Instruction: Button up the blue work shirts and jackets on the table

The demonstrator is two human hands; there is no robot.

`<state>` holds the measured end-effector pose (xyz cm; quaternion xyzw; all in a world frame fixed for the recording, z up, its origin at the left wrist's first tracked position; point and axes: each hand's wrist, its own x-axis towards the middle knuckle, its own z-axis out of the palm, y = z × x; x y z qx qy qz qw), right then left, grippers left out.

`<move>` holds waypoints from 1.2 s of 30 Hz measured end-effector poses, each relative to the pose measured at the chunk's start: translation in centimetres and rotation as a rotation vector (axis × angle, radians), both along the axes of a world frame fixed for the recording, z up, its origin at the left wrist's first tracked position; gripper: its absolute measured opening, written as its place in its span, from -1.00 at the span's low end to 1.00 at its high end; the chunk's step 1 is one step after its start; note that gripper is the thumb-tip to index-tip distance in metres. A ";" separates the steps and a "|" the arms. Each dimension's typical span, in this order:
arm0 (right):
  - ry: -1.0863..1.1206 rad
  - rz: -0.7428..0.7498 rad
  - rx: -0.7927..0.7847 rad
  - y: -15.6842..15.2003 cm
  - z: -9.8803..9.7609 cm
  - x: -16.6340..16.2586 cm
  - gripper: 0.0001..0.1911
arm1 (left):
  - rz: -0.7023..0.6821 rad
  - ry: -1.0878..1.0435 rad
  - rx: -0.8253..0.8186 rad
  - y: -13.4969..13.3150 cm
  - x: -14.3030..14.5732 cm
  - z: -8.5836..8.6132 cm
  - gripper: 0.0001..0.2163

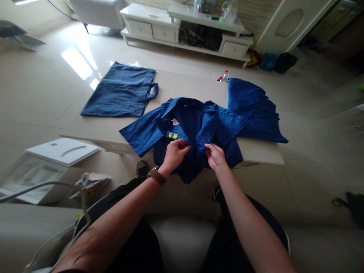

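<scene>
**Entry: blue work shirt, both front edges in hand**

- **Location:** The blue work shirt (pixel 196 125) lies open at the near edge of the low table (pixel 261 151), collar away from me. Its hem hangs over the edge toward my knees. A reflective strip (pixel 172 135) shows by one front.
- **Left hand (pixel 176 151):** My fingers are pinched on one front edge of the shirt. There is a watch (pixel 156 176) on the wrist.
- **Right hand (pixel 215 155):** My fingers are pinched on the opposite front edge. The two hands are near each other but apart.
- **Neighbours:** A folded dark garment (pixel 121 91) lies well apart on the table's far left. Another blue garment (pixel 256 110) touches the shirt on the right.
- **Handling note (my judgement):** The step looks like drawing the two fronts together.
  - Pinch close to each edge, at matching height.
  - Pull the cloth flat before the edges meet.
  - Mind that the hanging hem does not drag the shirt off the table.
</scene>
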<state>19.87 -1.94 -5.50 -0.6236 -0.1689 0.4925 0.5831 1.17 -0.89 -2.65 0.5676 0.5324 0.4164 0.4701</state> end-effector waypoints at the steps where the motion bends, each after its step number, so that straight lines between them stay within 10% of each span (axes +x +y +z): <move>1: -0.023 0.031 0.019 -0.1 0.2 0.2 -0.62 | 0.033 0.000 0.025 -0.1 0.1 0.3 -0.75; 16: -0.991 0.268 0.258 -2.4 4.5 -0.3 -0.97 | 0.047 0.094 0.239 -0.6 1.4 0.7 -0.82; 36: -1.000 0.440 0.297 -3.1 4.3 -1.8 -0.87 | -0.068 0.292 0.356 -1.1 1.3 0.2 -0.81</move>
